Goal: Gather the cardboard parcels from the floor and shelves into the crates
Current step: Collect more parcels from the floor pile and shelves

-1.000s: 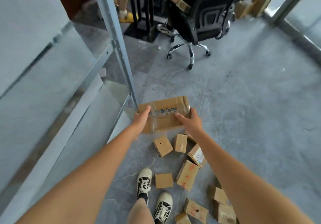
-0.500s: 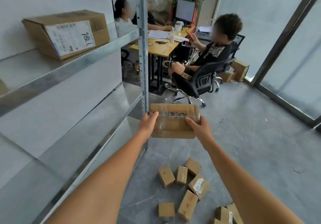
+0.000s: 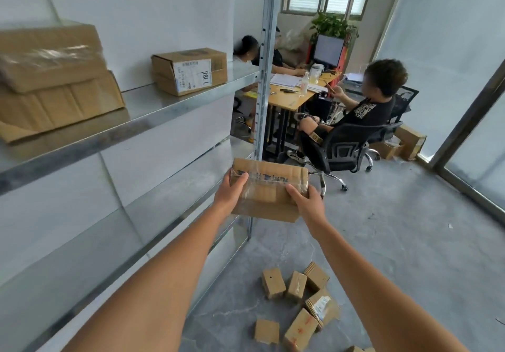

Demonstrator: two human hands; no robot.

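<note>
While both arms reach forward from the bottom of the view, a metal shelving unit point(image 3: 164, 111) fills the left side, its upright post point(image 3: 266, 59) rising just behind the carried parcel. On the upper shelf, at far left, two large cardboard boxes point(image 3: 54, 78) lie stacked, the top one glossy with clear tape. Further along the same shelf sits a labelled box point(image 3: 190, 71), its long axis running along the shelf; its white shipping label faces out with a barcode and the handwritten mark "78L", which reads sideways. The smaller print on that label is too small to read.

Beyond the post, a person sits in a black office chair point(image 3: 347, 146) beside a wooden desk point(image 3: 292, 97) with papers and a monitor.

Held in the air in front of the lower shelf is the taped parcel point(image 3: 269, 189), its long axis lying left to right, its top face tilted toward the camera. A strip of clear tape crosses the top over dark blue printing that is too blurred to read. The left hand point(image 3: 231, 192) grasps its left end, thumb on top; the right hand point(image 3: 306, 204) grasps its right end, thumb likewise on top.

On the grey floor below lie several small parcels point(image 3: 297, 299), scattered at different angles; one bears a white label, another faint red marks.
</note>
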